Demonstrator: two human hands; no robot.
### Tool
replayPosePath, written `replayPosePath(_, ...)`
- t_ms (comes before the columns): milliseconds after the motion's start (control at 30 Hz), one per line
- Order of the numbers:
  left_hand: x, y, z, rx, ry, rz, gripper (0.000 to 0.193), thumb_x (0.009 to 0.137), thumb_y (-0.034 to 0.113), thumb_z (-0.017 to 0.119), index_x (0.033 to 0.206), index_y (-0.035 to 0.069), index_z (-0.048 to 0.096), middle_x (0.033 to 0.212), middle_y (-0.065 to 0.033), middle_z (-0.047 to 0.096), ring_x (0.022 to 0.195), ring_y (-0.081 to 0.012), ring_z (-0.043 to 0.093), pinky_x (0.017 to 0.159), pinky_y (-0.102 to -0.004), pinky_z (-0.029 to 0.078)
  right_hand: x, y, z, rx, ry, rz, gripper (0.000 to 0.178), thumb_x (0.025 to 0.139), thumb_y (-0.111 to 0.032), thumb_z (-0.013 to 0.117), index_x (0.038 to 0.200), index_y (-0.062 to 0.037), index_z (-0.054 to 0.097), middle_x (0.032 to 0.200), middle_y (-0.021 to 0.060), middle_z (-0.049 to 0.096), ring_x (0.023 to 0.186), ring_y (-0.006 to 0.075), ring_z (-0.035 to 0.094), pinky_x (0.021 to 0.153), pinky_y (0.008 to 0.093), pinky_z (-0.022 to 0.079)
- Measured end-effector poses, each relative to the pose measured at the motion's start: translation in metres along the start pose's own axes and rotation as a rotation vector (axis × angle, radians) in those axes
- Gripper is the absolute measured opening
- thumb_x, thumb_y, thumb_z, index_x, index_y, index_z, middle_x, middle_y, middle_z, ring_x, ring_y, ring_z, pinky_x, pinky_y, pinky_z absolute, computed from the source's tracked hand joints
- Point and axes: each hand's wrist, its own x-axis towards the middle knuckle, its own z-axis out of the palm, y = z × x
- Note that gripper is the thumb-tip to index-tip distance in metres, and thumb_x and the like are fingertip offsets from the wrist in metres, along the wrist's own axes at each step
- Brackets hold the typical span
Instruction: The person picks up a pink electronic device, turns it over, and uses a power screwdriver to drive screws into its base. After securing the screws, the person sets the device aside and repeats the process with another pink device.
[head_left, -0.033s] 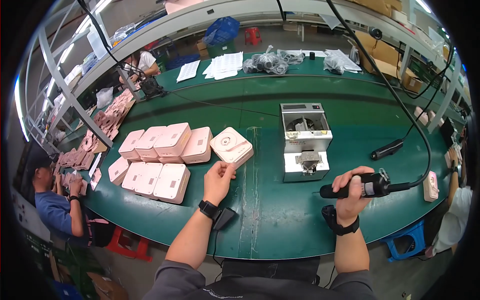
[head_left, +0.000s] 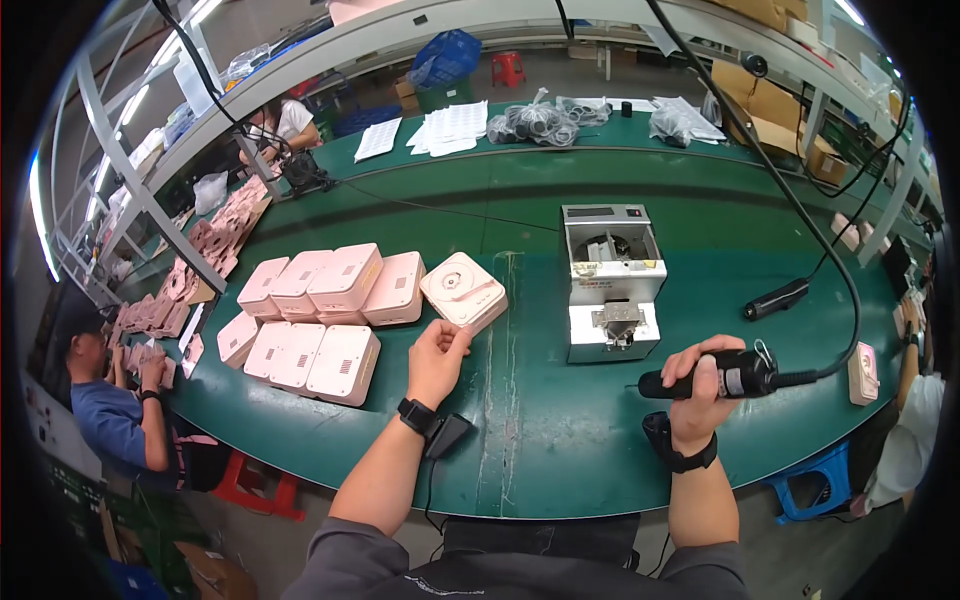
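Left of the machine [head_left: 613, 283], a pink box [head_left: 462, 282] is lying on the desk [head_left: 570, 440], round hollow up, its underside hidden. At its near corner the left hand [head_left: 437, 358] is curling, thumb and forefinger drawn together; whether they are touching the box or pinching something small, I cannot tell. Nearer than the machine and to its right, the right hand [head_left: 697, 404] is gripping a black driver [head_left: 748, 371], fingers partly covering the barrel; the slim tip is hardly showing against the green. Far right of the machine, a co-worker [head_left: 905, 432] is being cut off by the dark rim. Compared with the earlier frame, machine and box are keeping their places, and both hands are holding almost the same pose. Farther left of the machine, piled boxes [head_left: 312, 362] are crowding the pink box, while green desk surface is stretching from the machine to the near edge.
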Motion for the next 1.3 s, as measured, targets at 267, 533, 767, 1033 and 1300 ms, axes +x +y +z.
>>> replayPosePath(267,0.058,0.026,0.029,0.239,0.016,0.252,0.048,0.092,0.033,0.065,0.129,0.003,0.056,0.117,-0.0123,0.063,0.085,-0.0201,0.067,0.08,-0.0352,0.052,-0.008,0.001,0.0,-0.021,-0.107,-0.001,0.025,0.092,-0.019,0.059,0.106,-0.0028,0.044,0.071,0.009,0.052,0.053,0.0164,0.049,0.055,0.0321,0.046)
replayPosePath(533,0.032,0.009,0.041,0.513,0.076,0.41,0.053,0.09,0.036,0.066,0.132,0.005,0.057,0.143,-0.0164,0.049,0.11,-0.0303,0.061,0.098,-0.0399,0.047,-0.005,0.0,-0.002,0.005,-0.056,0.023,0.021,0.093,-0.018,0.055,0.105,-0.0033,0.046,0.071,0.0087,0.052,0.054,0.0166,0.049,0.055,0.0324,0.046)
replayPosePath(767,-0.025,0.01,0.005,0.414,-0.226,0.619,0.048,0.089,0.033,0.069,0.128,0.006,0.06,0.141,-0.0162,0.05,0.125,-0.0334,0.05,0.106,-0.0417,0.041,0.0,0.003,-0.001,-0.006,-0.04,0.031,0.018,0.093,-0.016,0.054,0.105,-0.0037,0.047,0.071,0.0086,0.052,0.054,0.0168,0.049,0.055,0.0326,0.046)
replayPosePath(1033,0.033,0.019,0.018,0.478,-0.184,0.469,0.052,0.088,0.037,0.069,0.129,0.006,0.06,0.137,-0.0152,0.051,0.128,-0.032,0.048,0.108,-0.0435,0.038,-0.002,0.004,-0.001,-0.004,-0.082,-0.021,0.017,0.093,-0.014,0.053,0.106,-0.0039,0.047,0.071,0.0082,0.052,0.055,0.0169,0.05,0.055,0.0327,0.047)
replayPosePath(1300,0.121,0.016,0.063,0.757,0.184,0.321,0.07,0.091,0.058,0.056,0.139,0.006,0.052,0.146,-0.0182,0.042,0.138,-0.0316,0.038,0.114,-0.0442,0.03,0.0,-0.001,-0.006,0.024,-0.012,0.029,0.017,0.094,-0.014,0.053,0.105,-0.004,0.047,0.071,0.0083,0.052,0.054,0.0168,0.05,0.054,0.0325,0.046)
